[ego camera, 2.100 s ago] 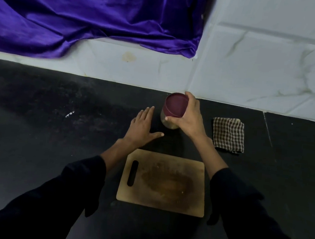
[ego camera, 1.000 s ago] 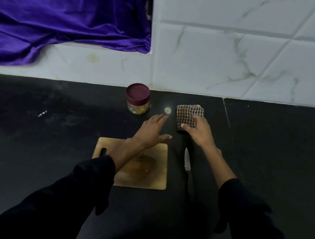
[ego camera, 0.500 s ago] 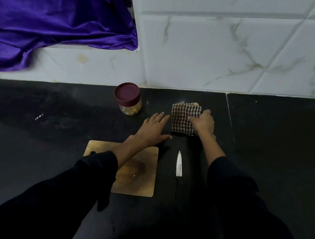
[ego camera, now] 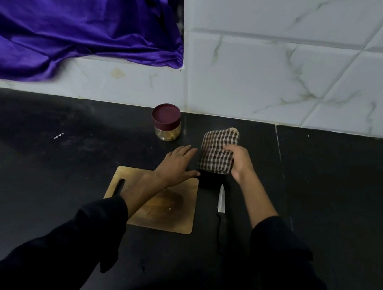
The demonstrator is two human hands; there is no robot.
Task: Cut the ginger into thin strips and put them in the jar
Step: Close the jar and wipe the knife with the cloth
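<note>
The fingers (ego camera: 226,148) of the right hand (ego camera: 239,162) are curled around the right edge of a folded checked cloth (ego camera: 216,153), gripping it so that it stands lifted above the dark desk (ego camera: 42,177), with a shadow beneath its lower edge. The left hand (ego camera: 178,164) lies flat and open, its fingers (ego camera: 185,150) stretched together and holding nothing, the palm over the far right corner of the wooden cutting board (ego camera: 170,210) and the fingertips reaching onto the desk just beyond the board. The cloth is just beside that hand, beyond the board's far right corner. A knife (ego camera: 221,208) lies on the desk just to the right of the board, parallel to its right edge, the pale blade pointing away from the person toward the cloth and the dark handle toward the person; neither hand touches it. The board shows a brownish stain in its middle and a few small pale scraps on it, too small to tell what they are, and a slot handle at its left end. The jar (ego camera: 166,126) stands upright beyond the board, near the wall, with its maroon lid on; through the clear lower part a yellowish content shows, likely the ginger strips, though this cannot be told for sure. No whole ginger shows on the board. Both forearms come from dark sleeves (ego camera: 83,239). Behind the jar rises a white marbled tile wall (ego camera: 286,72), and to the far left of the board a purple satin cloth (ego camera: 69,21) hangs over a ledge.
</note>
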